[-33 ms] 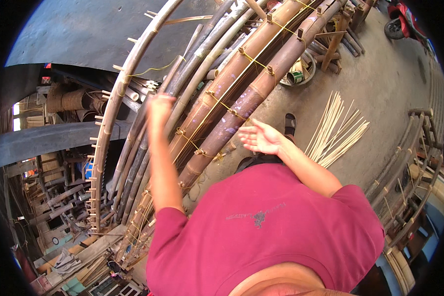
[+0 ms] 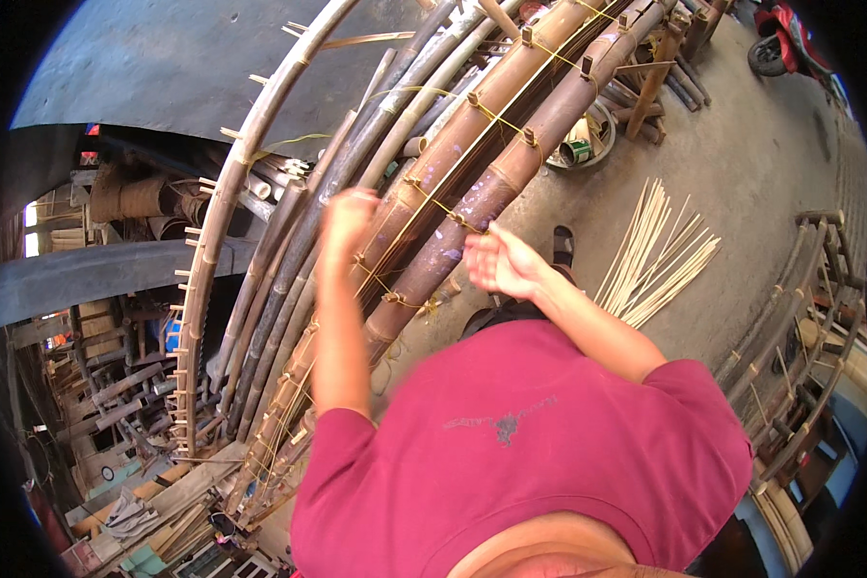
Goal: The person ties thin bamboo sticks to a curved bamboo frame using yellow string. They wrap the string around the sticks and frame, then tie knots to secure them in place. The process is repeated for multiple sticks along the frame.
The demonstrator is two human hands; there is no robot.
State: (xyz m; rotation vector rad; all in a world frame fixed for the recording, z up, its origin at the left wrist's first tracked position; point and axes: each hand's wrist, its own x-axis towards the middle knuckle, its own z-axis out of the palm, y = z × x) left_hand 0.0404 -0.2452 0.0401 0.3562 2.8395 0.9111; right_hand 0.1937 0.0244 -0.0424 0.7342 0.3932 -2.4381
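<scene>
My left hand (image 2: 351,214) is over the left pole of a bamboo frame, its fingers curled into a fist and smeared by motion. What it holds, if anything, is hidden. A thin yellow cord (image 2: 409,90) arcs in the air beyond it. My right hand (image 2: 501,262) is beside the purple-specked right bamboo pole (image 2: 453,236), palm turned up, fingers loosely stretched and apart. Its thumb is close to a yellow lashing (image 2: 464,222) on a peg. Between the two thick poles runs a bundle of thin dark strips, crossed by yellow ties at several pegs.
A curved bamboo rail (image 2: 223,207) with short pegs stands at the left, past loose poles (image 2: 303,226). Pale bamboo sticks (image 2: 655,252) lie on the floor at the right. A round basin (image 2: 592,144) with a can is beyond the frame. Another bamboo frame (image 2: 790,337) is at far right.
My left hand has moved right and slightly nearer to me. The loose yellow cord has shifted to the right. My right hand stays in place, its fingers a little more curled.
</scene>
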